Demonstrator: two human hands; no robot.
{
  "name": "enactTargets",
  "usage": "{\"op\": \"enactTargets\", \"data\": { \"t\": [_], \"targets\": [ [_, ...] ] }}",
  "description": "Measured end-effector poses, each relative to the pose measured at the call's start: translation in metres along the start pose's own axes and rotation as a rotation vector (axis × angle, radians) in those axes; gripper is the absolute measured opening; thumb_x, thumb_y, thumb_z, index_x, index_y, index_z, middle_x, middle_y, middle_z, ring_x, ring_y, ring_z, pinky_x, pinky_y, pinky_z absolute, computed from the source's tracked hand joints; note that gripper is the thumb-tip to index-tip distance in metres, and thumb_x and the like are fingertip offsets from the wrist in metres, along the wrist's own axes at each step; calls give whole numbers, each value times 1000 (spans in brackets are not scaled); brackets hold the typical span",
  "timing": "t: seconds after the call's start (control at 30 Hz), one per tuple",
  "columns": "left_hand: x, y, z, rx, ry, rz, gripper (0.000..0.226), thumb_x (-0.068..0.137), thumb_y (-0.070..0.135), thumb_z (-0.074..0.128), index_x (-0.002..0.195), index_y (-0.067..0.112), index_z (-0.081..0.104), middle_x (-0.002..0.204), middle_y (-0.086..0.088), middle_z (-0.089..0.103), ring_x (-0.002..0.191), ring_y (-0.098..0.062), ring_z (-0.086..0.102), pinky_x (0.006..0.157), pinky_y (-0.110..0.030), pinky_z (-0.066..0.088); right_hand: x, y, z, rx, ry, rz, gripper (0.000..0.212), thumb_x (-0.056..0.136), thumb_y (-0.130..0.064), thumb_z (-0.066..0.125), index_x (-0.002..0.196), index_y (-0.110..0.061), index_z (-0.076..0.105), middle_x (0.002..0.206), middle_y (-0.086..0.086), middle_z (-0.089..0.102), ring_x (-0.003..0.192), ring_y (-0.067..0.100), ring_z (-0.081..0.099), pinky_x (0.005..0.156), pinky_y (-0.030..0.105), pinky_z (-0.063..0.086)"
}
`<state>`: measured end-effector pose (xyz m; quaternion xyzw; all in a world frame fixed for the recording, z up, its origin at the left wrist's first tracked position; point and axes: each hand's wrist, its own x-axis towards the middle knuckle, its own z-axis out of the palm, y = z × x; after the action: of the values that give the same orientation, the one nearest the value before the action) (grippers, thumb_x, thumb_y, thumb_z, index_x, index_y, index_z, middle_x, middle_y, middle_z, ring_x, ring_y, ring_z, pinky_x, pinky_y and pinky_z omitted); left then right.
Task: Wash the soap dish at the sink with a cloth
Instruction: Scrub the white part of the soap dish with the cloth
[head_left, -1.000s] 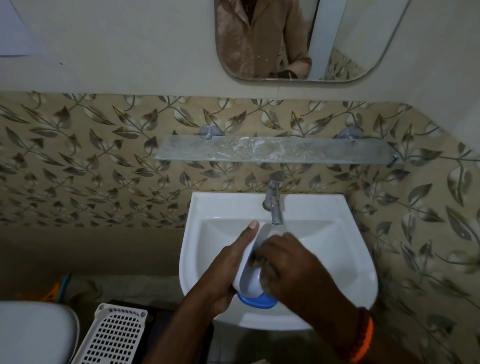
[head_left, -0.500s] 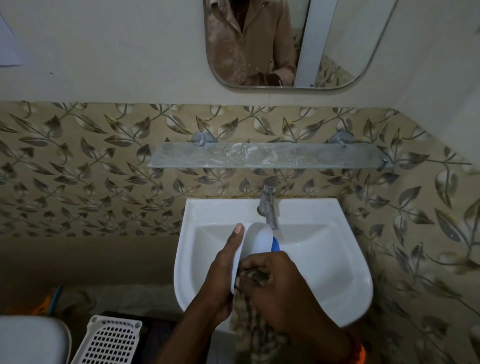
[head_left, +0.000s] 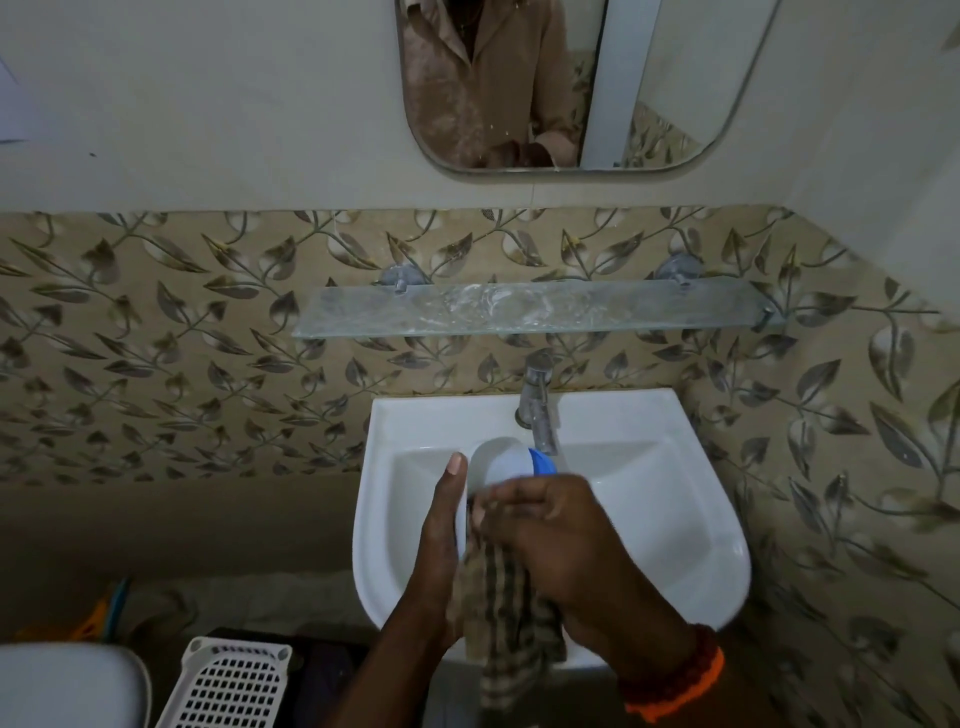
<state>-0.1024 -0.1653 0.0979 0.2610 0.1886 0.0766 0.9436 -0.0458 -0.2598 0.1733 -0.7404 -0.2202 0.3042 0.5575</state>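
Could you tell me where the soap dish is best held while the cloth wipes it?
Probably by its long left edge, as the left hand does: the soap dish stands on edge over the sink, leaving its hollow open to the cloth.

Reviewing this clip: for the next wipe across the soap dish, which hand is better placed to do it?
Right. The right hand already grips the checked cloth against the soap dish, while the left hand is occupied steadying the dish over the sink.
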Motion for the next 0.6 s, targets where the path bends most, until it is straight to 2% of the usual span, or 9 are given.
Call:
{"op": "enactTargets", "data": {
  "t": [0.07, 0.13, 0.2, 0.27, 0.33, 0.37, 0.43, 0.47, 0.6],
  "targets": [
    [-1, -5, -3, -25, -50, -35, 65, 80, 48, 81, 123, 0, 71, 122, -23, 72, 113, -34, 70, 93, -44, 57, 6, -7, -1, 146, 80, -13, 11, 89, -14, 70, 82, -20, 76, 78, -5, 77, 76, 8, 73, 74, 18, 59],
    [2, -6, -5, -11, -17, -20, 69, 71, 53, 86, 118, 4, 75, 120, -22, 73, 109, -34, 72, 88, -44, 59, 5, -3, 0, 34, 98, -48, 6, 88, -18, 70, 90, -22, 75, 85, -7, 76, 80, 6, 72, 80, 19, 58],
    [8, 0, -12, 56, 78, 27, 74, 57, 65, 87, 111, 15, 80, 114, -18, 76, 100, -31, 76, 78, -42, 62, -4, 7, 5, -271, 15, -66, 8, 89, -23, 69, 96, -25, 73, 88, -15, 70, 84, -1, 67, 79, 8, 52],
    [7, 7, -12, 78, 117, 55, 78, 53, 67, 86, 113, 18, 79, 112, -17, 77, 96, -31, 76, 74, -42, 62, -9, 13, 8, -340, -24, -98, 8, 89, -21, 68, 92, -24, 75, 79, -22, 66, 82, -12, 63, 70, -3, 44],
    [6, 5, -9, 92, 152, 7, 70, 69, 64, 78, 114, 11, 78, 112, -19, 76, 97, -31, 76, 78, -42, 62, -4, 7, 5, -211, 9, -60, 9, 89, -21, 68, 87, -24, 77, 76, -17, 72, 78, -10, 67, 71, 2, 49],
    [3, 2, -8, 77, 103, -30, 63, 81, 62, 68, 112, 9, 79, 110, -18, 77, 97, -30, 76, 79, -40, 62, 1, 1, 3, -89, 44, -25, 10, 89, -20, 68, 86, -22, 77, 78, -12, 75, 76, -3, 70, 75, 11, 56],
    [5, -6, -10, 30, 75, -47, 54, 96, 55, 49, 97, 13, 84, 98, -11, 81, 89, -23, 78, 72, -34, 63, 8, -10, 1, 206, 93, 43, 10, 88, -13, 70, 86, -17, 78, 79, -2, 78, 76, 11, 75, 79, 29, 61],
    [6, -8, -11, 17, 89, -31, 49, 95, 51, 50, 91, 15, 85, 93, -10, 81, 85, -22, 79, 68, -33, 63, 8, -13, 2, 262, 114, 42, 9, 87, -10, 71, 85, -15, 78, 80, 0, 78, 77, 13, 75, 79, 31, 61],
    [4, 2, -14, -17, -10, -74, 65, 69, 59, 82, 107, 6, 79, 108, -19, 76, 99, -31, 74, 88, -42, 59, -3, 5, 8, -50, 74, -30, 13, 85, -16, 74, 84, -29, 75, 81, -15, 75, 79, -4, 70, 70, 8, 53]
  ]
}}
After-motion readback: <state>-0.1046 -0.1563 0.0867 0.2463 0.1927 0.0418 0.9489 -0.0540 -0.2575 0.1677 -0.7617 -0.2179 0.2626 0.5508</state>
